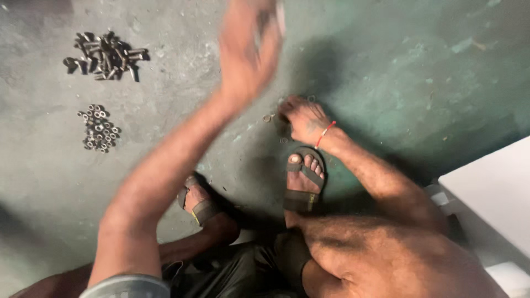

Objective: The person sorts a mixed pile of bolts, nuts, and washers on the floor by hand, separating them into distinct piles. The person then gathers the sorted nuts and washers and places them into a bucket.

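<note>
Grey-green concrete floor (386, 72) takes up most of the view, and the small hardware lies straight on it; no tray, box or bowl shows, so nothing here is contained. The right hand (302, 118), a red thread at its wrist, is pressed low with fingers curled on a few loose washers (268, 117) scattered just in front of the sandalled right foot (303, 179). The left hand (248, 47) is raised above and beyond it, smeared by motion; it may hold a small piece, but I cannot tell whether it is closed or spread. Well to the left of that hand sit a heap of bolts (106, 56) and, nearer the body, a cluster of nuts (99, 128). With everything loose on a bare floor, a swinging arm or shifting foot could scatter washers, and round pieces would likely roll out of reach or mix with the sorted heaps.
</note>
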### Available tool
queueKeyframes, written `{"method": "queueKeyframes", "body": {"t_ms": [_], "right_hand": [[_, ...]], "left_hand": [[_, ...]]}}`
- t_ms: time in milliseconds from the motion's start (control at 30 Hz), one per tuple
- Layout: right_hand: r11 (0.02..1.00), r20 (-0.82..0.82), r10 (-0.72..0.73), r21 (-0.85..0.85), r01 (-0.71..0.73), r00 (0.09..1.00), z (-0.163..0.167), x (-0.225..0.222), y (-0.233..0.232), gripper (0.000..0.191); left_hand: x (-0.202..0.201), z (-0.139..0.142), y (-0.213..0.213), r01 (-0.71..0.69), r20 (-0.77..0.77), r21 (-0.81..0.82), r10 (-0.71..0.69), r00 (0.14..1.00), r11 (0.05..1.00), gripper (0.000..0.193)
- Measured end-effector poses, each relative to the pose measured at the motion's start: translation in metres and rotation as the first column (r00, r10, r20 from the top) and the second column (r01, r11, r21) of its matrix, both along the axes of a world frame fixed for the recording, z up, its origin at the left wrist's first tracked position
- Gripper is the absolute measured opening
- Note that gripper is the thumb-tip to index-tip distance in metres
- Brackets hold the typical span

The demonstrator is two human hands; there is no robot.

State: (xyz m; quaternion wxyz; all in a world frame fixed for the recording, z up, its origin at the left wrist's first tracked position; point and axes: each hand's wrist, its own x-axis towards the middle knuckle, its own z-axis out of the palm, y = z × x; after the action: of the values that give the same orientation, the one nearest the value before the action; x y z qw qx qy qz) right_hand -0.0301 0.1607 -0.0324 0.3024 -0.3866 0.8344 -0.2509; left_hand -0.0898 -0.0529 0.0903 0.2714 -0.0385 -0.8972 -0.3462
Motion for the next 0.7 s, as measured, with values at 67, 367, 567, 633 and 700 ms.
{"method": "queueKeyframes", "body": {"t_ms": [67, 367, 567, 633, 700], "right_hand": [[0.992, 0.057, -0.019, -0.122, 0.026, 0.998, 0.003, -0.009, 0.010, 0.039], [0.739, 0.406, -0.537, -0.198, 0.644, 0.740, 0.021, 0.008, 0.120, 0.032], [0.820, 0.060, -0.533, -0.209, 0.533, 0.844, -0.001, 0.047, 0.101, 0.027], [0.878, -0.011, -0.460, -0.156, 0.453, 0.888, -0.002, 0.043, 0.096, 0.023], [0.728, 0.528, -0.526, -0.127, 0.674, 0.667, -0.001, 0.032, 0.093, 0.023]], "left_hand": [[0.070, -0.029, 0.014, 0.049, 0.355, 0.302, -0.160, 0.921, 0.952, 0.039], [0.174, -0.127, 0.031, 0.108, 0.556, 0.057, -0.121, 0.822, 0.993, 0.039], [0.175, -0.124, 0.027, 0.085, 0.668, -0.020, -0.050, 0.742, 0.996, 0.025], [0.175, -0.124, 0.027, 0.076, 0.624, -0.078, -0.011, 0.781, 0.994, 0.025], [0.174, -0.124, 0.027, 0.076, 0.625, -0.091, -0.002, 0.781, 0.993, 0.028]]}}
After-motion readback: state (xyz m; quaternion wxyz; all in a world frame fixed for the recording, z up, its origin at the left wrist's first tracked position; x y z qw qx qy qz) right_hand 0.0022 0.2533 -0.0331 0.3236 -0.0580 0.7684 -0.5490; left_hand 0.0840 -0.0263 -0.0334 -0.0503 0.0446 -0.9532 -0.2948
